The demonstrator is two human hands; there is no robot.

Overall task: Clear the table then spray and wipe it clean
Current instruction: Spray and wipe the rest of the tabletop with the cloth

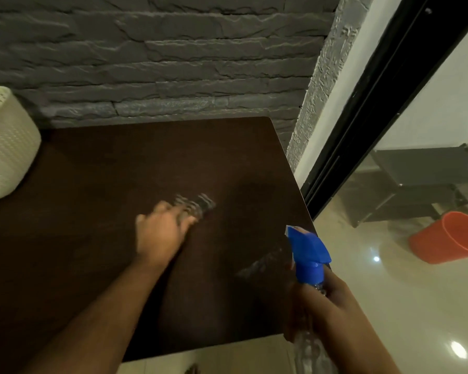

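The dark brown table fills the middle of the view. My left hand lies low over its centre, blurred by motion, with the fingers reaching toward a pale wet-looking streak. Nothing shows in that hand. A second wet streak sits near the table's right edge. My right hand grips the neck of a clear spray bottle with a blue trigger head. The bottle is held at the table's front right corner, with its nozzle pointing over the tabletop.
A cream woven basket stands at the table's far left edge. A grey stone-pattern wall backs the table. To the right are a black door frame, glossy floor tiles and an orange bucket.
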